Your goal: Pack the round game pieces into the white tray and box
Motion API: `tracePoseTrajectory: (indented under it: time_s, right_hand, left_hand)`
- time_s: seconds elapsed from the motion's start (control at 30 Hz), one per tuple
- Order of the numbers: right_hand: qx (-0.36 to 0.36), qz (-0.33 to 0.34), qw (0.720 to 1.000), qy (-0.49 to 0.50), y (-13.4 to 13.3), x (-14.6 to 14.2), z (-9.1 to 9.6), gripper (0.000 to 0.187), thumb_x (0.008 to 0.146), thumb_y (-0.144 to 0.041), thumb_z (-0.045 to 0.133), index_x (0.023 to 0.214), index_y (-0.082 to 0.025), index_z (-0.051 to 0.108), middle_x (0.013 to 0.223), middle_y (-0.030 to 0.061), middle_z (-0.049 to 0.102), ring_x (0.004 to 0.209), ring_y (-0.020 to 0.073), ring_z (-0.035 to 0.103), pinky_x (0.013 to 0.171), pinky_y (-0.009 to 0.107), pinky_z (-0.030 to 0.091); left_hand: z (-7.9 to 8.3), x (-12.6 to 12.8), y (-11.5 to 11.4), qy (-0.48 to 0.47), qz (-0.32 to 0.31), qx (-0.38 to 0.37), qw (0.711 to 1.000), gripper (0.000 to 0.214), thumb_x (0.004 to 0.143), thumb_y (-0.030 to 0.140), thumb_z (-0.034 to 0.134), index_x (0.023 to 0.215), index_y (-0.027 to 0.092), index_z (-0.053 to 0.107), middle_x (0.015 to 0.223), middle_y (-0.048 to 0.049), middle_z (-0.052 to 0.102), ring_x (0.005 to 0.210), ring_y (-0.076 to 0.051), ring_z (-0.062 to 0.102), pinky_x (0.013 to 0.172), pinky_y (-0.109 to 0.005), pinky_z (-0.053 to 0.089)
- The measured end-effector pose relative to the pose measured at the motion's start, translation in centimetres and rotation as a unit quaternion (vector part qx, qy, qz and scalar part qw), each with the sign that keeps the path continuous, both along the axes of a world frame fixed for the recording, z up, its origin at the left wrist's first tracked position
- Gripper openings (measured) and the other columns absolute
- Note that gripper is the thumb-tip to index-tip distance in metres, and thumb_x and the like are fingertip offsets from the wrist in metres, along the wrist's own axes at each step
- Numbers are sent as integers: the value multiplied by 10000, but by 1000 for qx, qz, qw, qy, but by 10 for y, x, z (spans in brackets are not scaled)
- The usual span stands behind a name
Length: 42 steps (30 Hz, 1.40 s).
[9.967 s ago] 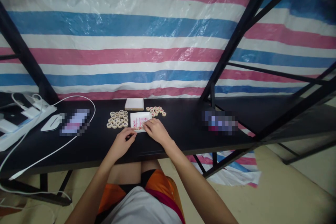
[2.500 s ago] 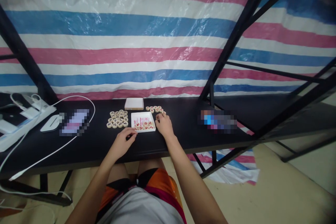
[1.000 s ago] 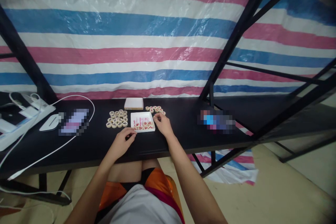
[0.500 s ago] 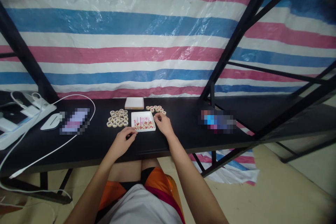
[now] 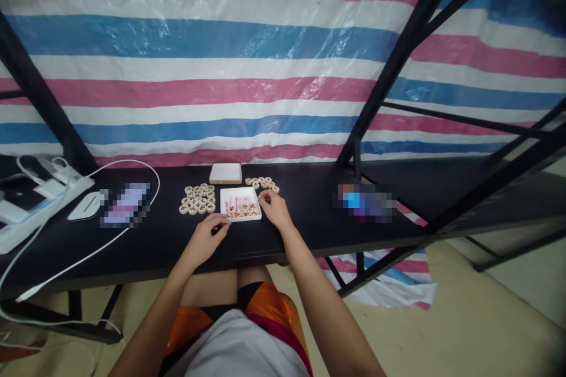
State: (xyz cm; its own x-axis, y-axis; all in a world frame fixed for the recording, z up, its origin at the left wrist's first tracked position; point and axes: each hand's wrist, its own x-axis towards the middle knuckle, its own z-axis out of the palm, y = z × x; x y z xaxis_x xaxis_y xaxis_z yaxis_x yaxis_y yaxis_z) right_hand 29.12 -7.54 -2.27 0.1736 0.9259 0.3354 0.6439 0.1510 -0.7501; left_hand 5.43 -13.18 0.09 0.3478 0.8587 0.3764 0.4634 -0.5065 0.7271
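Between my hands, a shallow white box [image 5: 227, 191] lies on the black desk, with several round red-marked xiangqi pieces [image 5: 244, 212] along its front side. My left hand [image 5: 207, 238] is curled at the box's front left corner, thumb and fingertips closed on its edge. At the right wall, the bent fingers of my right hand [image 5: 274, 207] close against the box; part of their grip is hidden. Left of the box, black-marked xiangqi pieces [image 5: 197, 200] stand in rows. More red-marked pieces [image 5: 262, 181] lie behind my right hand.
A white box lid [image 5: 225, 172] lies at the back of the desk [image 5: 309, 206]. Blurred-out devices [image 5: 128, 205] flank the work area, one at the left, another [image 5: 365, 203] at the right. A white cable [image 5: 84, 256], a power strip [image 5: 46, 206] and black frame bars [image 5: 384, 82] are around.
The view has shifted very slightly. Both hands, the box and the pieces stay where they were.
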Motion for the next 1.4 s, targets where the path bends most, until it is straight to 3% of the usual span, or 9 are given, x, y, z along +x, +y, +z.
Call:
tracePoseTrajectory:
  time_s: [1.0,1.23,1.4]
  right_hand:
    - [-4,3,1000,5,1,1,-1,162,786,-284,514,895,-215,612,907,22,661,798,162,601,787,292,443]
    - [96,-23,993,64,-3,-5,10,132,794,-314,520,825,-200,580,928,50,669,819,174,599,754,279,457]
    - [140,103,984,-39,-13,-35,25,109,814,-197,516,883,-200,600,1042,70,651,997,195,560,905,329,407]
  left_hand:
    - [4,1,-2,2,0,-4,1000,188,824,262,516,846,183,685,1013,-75,647,861,-177,627,772,-305,506]
    - [3,1,-2,0,-2,0,1000,192,830,267,510,857,185,682,1025,-79,651,879,-179,622,790,-313,504]
    - [3,1,-1,1,0,2,1000,187,827,274,511,851,190,677,1014,-70,654,866,-177,621,772,-308,507]
